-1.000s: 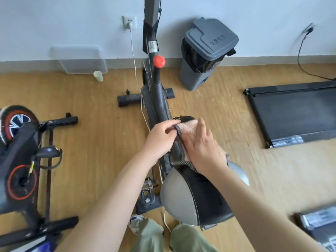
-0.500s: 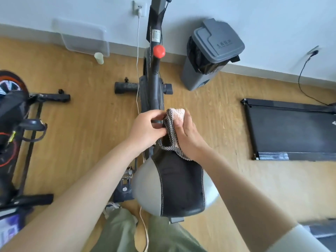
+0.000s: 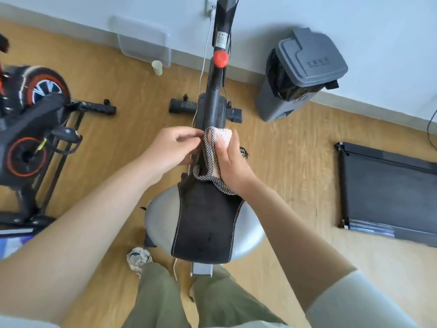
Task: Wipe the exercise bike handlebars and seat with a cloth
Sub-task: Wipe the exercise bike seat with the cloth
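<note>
The exercise bike's seat, black in the middle with grey sides, sits right below me. Its dark frame runs away toward the wall, with a red knob on it. The handlebars are out of view. A cloth, pale pink on one face with a dark checked edge, is held at the seat's narrow front tip. My right hand grips the cloth from the right. My left hand pinches the cloth's checked edge from the left.
A grey lidded bin stands by the wall at right. A black treadmill lies on the floor at far right. Another bike with an orange-rimmed wheel stands at left. A clear plastic box and a small cup sit by the wall.
The view has tilted and shifted, so the seat sits lower and more central. Both hands stay on the cloth at the seat's front tip, and the cloth is folded narrower.
</note>
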